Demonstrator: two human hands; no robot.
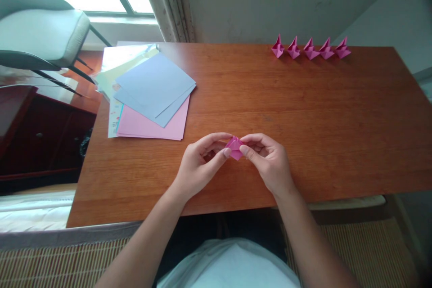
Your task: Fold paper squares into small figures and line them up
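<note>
A small folded piece of pink paper (235, 147) is held between my two hands, above the front half of the wooden table. My left hand (202, 157) pinches its left side with thumb and forefinger. On the opposite side, my right hand (266, 156) grips the paper the same way, thumb in front and forefinger behind. The remaining fingers of both hands are curled and partly hidden. Along the table's far edge stands a row of several pink origami figures (311, 49) with pointed tips.
Blue-grey paper sheets (157, 83) lie over pink sheets (151, 126) and clear-wrapped paper packs (108, 74) on the left of the wooden table (303, 108). A grey chair (43, 31) stands beyond the left edge, near the window. A curtain (168, 2) hangs behind the table.
</note>
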